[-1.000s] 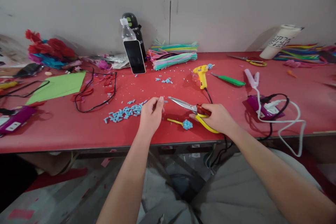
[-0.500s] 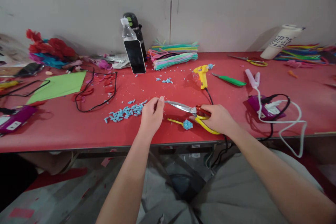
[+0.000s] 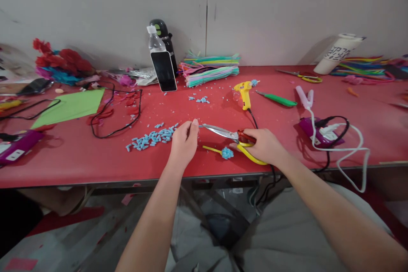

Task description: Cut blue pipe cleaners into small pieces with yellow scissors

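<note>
Left hand: my left hand (image 3: 185, 138) pinches a slim blue strip (image 3: 200, 126) between thumb and forefinger; only its end shows past the fingertips.
Blue strip: held just above the counter (image 3: 105, 159), in front of the blade tips; probably nearly weightless, soft and fuzzy outside, with a bendable core. I judge it best held close to the end, since a long free length would sag or turn aside.
Right hand: my right hand (image 3: 266, 144) is wrapped around the handles of the scissors (image 3: 223, 131), one red, one yellow.
Scissors: blades pointing toward my left hand, lying close together; whether they touch the strip I cannot tell. Likely the heaviest thing I hold, rigid and smooth, safest gripped by the loops, away from the edges.
Blue cut pieces (image 3: 153, 139): heaped just beside my left hand; light enough, I expect, to scatter at a brush, so each suits a fingertip pinch.
Blue cluster on a yellow stem (image 3: 227, 153): lying between my hands; the head looks easily crushed, the stem the better hold.
Yellow glue gun (image 3: 245, 93): farther back, its body the sensible grip, as the nozzle may be hot.
</note>
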`<state>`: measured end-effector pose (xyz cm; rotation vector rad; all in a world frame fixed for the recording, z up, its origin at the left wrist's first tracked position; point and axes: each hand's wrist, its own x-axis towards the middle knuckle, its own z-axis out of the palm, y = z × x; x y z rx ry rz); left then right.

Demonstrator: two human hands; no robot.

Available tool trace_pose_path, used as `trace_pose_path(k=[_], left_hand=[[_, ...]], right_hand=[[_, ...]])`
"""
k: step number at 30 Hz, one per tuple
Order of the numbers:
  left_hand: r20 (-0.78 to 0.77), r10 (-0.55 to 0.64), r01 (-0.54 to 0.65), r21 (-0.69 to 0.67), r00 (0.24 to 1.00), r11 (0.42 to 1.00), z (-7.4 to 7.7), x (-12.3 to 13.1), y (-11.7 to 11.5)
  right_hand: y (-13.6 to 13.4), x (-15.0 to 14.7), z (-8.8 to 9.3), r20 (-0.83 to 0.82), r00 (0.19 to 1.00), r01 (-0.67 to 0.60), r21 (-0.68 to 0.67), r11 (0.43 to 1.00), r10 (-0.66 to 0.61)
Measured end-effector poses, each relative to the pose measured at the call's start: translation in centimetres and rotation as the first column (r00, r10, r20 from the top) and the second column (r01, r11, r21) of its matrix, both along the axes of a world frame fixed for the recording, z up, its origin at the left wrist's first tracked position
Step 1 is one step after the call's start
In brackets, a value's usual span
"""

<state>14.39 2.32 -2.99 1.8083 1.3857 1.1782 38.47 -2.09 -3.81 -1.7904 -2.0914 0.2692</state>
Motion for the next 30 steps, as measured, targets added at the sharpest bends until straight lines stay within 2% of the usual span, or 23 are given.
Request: trace_pose_path(k=[16, 30], left_hand=[[-0.041, -0.028, 0.028, 0.004, 0.999, 1.000, 0.02, 0.00, 0.04], [-0.028, -0.014, 0.014, 0.004, 1.000, 1.000, 0.06, 0.01, 0.03]], right_hand=[[0.25, -0.08, 0.20, -0.003, 1.000, 0.011, -0.049, 0.999, -0.011], [-0.01, -0.04, 0.24, 0.009, 1.000, 0.009, -0.020, 1.000, -0.009]])
